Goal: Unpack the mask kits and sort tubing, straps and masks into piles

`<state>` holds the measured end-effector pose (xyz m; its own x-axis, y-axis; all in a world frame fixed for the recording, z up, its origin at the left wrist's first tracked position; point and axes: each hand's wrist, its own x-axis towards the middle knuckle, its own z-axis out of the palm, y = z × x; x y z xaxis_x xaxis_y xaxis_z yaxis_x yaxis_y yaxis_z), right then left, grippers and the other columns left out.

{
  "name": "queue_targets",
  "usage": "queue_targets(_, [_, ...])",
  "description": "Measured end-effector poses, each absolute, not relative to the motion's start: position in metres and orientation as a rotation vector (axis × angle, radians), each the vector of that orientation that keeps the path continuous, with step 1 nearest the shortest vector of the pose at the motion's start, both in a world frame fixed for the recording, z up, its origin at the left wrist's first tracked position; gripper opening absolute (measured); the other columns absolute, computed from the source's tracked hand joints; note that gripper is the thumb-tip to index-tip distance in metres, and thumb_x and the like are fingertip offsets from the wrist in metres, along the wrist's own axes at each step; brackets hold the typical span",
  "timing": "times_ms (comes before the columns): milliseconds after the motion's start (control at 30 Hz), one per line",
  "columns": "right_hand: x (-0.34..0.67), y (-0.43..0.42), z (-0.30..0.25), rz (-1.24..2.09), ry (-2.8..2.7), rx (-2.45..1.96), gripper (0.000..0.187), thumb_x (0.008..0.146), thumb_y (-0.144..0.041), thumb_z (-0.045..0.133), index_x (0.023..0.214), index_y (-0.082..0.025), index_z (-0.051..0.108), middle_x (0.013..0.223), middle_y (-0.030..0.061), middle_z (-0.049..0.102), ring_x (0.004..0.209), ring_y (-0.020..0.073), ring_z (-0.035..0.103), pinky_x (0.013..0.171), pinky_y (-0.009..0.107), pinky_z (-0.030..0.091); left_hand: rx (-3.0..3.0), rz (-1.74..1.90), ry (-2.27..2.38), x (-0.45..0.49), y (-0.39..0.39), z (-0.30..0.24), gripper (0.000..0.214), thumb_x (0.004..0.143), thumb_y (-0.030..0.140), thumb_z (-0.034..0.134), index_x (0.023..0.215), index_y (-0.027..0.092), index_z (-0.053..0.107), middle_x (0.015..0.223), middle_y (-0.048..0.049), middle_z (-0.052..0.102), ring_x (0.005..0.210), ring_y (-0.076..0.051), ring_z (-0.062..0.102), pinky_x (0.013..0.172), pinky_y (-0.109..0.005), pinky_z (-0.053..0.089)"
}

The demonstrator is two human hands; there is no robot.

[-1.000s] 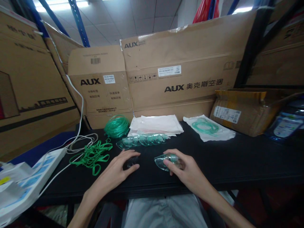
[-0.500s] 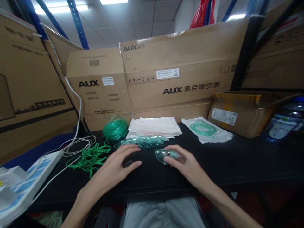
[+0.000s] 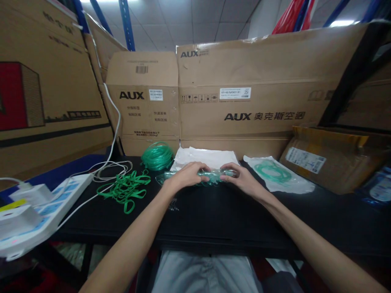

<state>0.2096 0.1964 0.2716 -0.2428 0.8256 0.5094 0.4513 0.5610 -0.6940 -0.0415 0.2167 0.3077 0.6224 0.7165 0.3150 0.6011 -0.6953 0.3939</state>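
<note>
A row of nested, clear green plastic face masks (image 3: 214, 177) lies across the table in front of the white bags. My left hand (image 3: 192, 174) has its fingers and thumb closed round the middle of this row. At the right end, my right hand (image 3: 242, 178) pinches a clear mask between thumb and fingers, held against the others. My fingers hide part of the masks, so their exact edges are hard to make out. Small thin silvery strips (image 3: 173, 204) lie on the black table (image 3: 214, 219) below my left wrist.
Green elastic straps (image 3: 126, 189) lie tangled at left, near coiled green tubing (image 3: 157, 156). Behind the masks sits a stack of white bags (image 3: 204, 154). More tubing (image 3: 273, 171) rests on a white sheet at right, before a cardboard box (image 3: 324, 158). A power strip (image 3: 58, 213) is at left.
My right hand has carried its mask forward to the row's right end. My left hand, open before, has moved forward and right and closed on the row. The view has shifted.
</note>
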Motion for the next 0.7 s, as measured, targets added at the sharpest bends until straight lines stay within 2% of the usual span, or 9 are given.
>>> queue_targets(67, [0.208,0.194,0.265,0.477,-1.933,-1.038,0.03,0.082,-0.041,0.075,0.103,-0.02,0.07,0.102,0.0069,0.075,0.098,0.0272,0.07,0.088,0.04,0.054,2.585,0.682,1.066,-0.043,0.217,0.304,0.031,0.087,0.029,0.072,0.116,0.02,0.073,0.118,-0.0069,0.076,0.11,-0.025,0.069,0.097,-0.031,0.05])
queue_targets(267, [0.206,0.183,0.265,0.296,-2.104,-0.989,0.034,0.09,-0.033,0.071,0.123,-0.024,0.072,0.119,0.0083,0.076,0.113,0.0294,0.069,0.102,0.041,0.05,2.584,0.715,1.034,-0.047,0.219,0.302,0.029,0.087,0.03,0.073,0.115,0.021,0.072,0.116,-0.0059,0.077,0.11,-0.025,0.069,0.095,-0.03,0.05])
queue_targets(400, [0.208,0.181,0.266,0.182,-2.192,-0.951,0.038,0.095,-0.031,0.065,0.133,-0.028,0.069,0.126,0.0073,0.074,0.117,0.0296,0.068,0.105,0.042,0.049,2.614,0.732,1.022,-0.048,0.22,0.299,0.029,0.088,0.029,0.072,0.116,0.021,0.071,0.117,-0.007,0.076,0.112,-0.026,0.068,0.097,-0.032,0.049])
queue_targets(533, [0.206,0.18,0.264,0.081,-2.211,-0.991,0.041,0.098,-0.028,0.061,0.138,-0.027,0.065,0.126,0.0101,0.073,0.117,0.0305,0.068,0.104,0.046,0.051,2.654,0.756,0.991,-0.048,0.22,0.296,0.029,0.09,0.029,0.071,0.118,0.02,0.071,0.12,-0.0079,0.075,0.115,-0.026,0.067,0.1,-0.033,0.048])
queue_targets(700, [0.201,0.173,0.267,-0.033,-2.194,-1.059,0.045,0.096,-0.032,0.063,0.141,-0.026,0.062,0.128,0.009,0.072,0.118,0.0265,0.067,0.105,0.04,0.051,2.699,0.787,0.97,-0.046,0.22,0.295,0.028,0.093,0.027,0.069,0.12,0.02,0.07,0.122,-0.0086,0.074,0.116,-0.026,0.067,0.102,-0.034,0.047])
